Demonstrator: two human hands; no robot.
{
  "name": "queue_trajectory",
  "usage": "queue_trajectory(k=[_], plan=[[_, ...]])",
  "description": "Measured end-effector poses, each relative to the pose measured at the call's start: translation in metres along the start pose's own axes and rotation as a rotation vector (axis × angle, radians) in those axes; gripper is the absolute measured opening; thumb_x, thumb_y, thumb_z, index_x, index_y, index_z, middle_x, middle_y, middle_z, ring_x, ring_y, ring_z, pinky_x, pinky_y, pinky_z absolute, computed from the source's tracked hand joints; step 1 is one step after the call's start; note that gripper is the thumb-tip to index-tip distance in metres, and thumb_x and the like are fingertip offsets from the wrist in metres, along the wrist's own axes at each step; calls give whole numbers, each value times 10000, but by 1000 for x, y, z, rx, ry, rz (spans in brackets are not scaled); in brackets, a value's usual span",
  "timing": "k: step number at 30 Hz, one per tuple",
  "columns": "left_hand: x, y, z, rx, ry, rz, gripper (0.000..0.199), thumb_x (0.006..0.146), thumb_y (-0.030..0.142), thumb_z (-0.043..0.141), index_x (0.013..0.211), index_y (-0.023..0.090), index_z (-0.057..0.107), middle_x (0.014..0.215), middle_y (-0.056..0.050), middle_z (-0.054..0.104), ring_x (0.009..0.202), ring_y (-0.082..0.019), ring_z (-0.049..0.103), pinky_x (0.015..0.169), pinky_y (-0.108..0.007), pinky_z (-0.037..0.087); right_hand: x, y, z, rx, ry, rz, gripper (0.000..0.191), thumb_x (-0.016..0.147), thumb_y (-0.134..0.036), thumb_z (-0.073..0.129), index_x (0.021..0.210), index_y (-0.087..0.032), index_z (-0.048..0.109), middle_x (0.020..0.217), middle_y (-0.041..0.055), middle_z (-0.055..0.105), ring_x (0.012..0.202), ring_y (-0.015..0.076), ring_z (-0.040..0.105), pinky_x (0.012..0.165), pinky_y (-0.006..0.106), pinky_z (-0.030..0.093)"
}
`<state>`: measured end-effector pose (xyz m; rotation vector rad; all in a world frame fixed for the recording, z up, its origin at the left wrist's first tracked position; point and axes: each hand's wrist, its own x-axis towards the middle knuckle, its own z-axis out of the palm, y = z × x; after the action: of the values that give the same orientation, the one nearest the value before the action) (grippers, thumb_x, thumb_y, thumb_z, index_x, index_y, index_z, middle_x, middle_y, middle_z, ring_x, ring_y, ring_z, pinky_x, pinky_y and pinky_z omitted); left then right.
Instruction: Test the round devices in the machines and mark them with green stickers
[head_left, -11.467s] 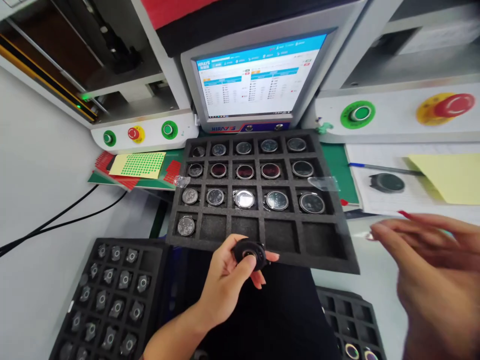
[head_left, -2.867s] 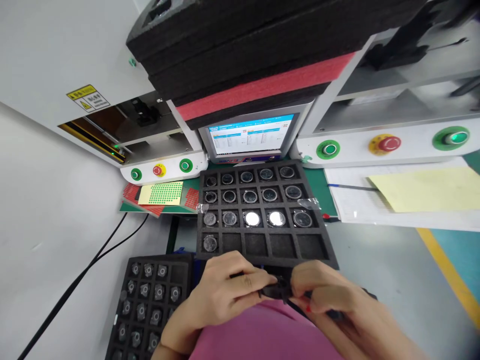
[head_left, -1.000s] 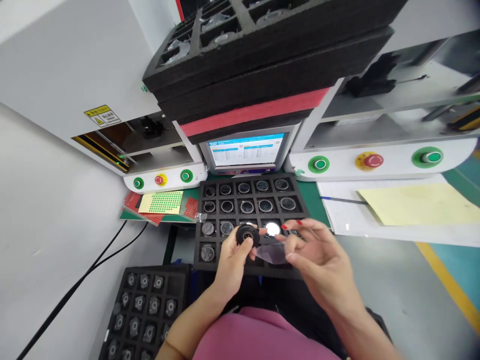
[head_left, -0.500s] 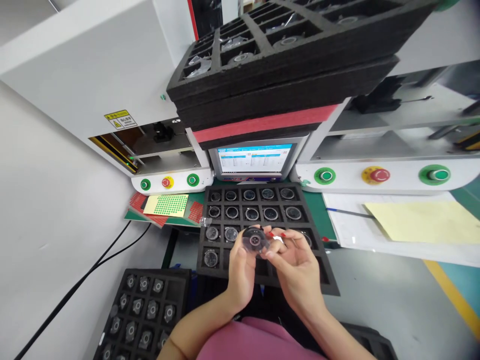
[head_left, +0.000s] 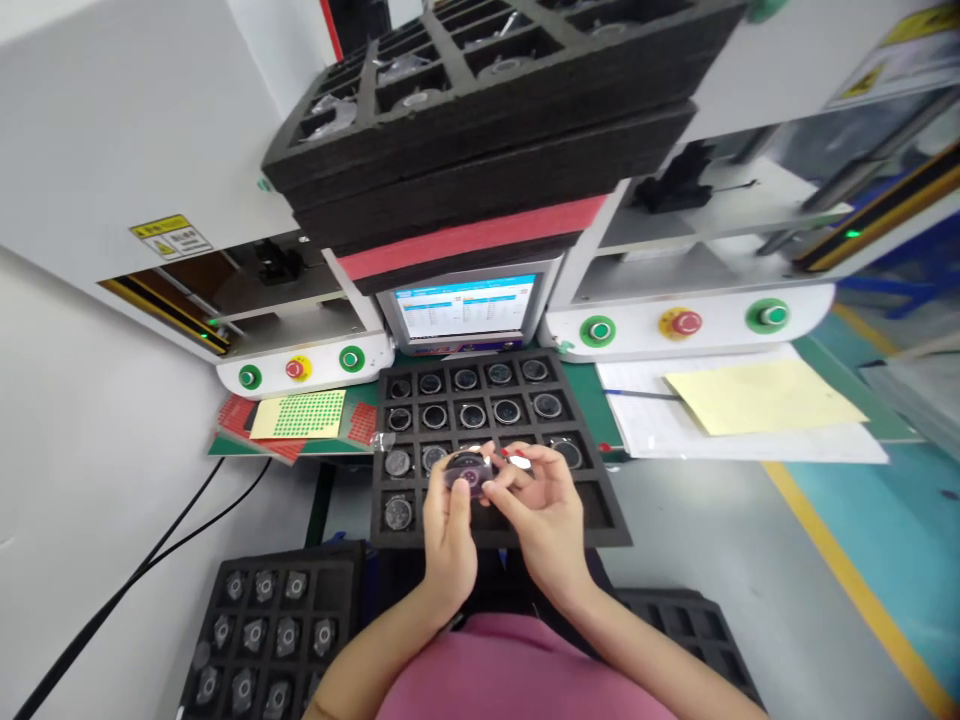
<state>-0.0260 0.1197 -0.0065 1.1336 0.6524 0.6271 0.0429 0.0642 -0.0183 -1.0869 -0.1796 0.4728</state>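
Between my two hands, over the black foam tray, is a dark round watch case with its back, marked by a ringed centre, turned up. My left hand is closed round its left side, the thumb lying across the lower face. Clear film shows about the case. My right hand is pinched at the right edge of the case, apparently on this film, with its other fingers curled. Below, the tray holds several round watch cases in square pockets; my hands hide some of the nearer pockets.
A stack of black foam trays rises above the screen. Machines with green buttons and red buttons stand on both sides. Another filled tray lies low at left. Green-dot stickers and yellow paper lie on the bench.
The view has shifted to the right, so the scene sits further left. My left thumb has moved onto the face of the watch case, which is now tilted more; my right hand stays at its edge.
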Motion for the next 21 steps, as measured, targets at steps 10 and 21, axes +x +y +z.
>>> queue_trajectory(k=[10, 21], plan=[[11, -3, -88, 693, 118, 92, 247, 866, 368, 614, 1022, 179, 650, 895, -67, 735, 794, -207, 704, 690, -283, 534, -2, 5, -73, -80, 364, -52, 382, 671, -283, 798, 910, -212, 509, 929, -23, 606, 684, 87, 618, 773, 276, 521], [-5, -32, -99, 1005, -128, 209, 129, 841, 290, 645, 895, 277, 762, 894, -61, 763, 838, -242, 700, 811, -372, 538, -17, 5, -93, -213, 439, -140, 368, 698, -309, 763, 924, -229, 484, 943, -20, 590, 653, 121, 601, 925, 436, 483]])
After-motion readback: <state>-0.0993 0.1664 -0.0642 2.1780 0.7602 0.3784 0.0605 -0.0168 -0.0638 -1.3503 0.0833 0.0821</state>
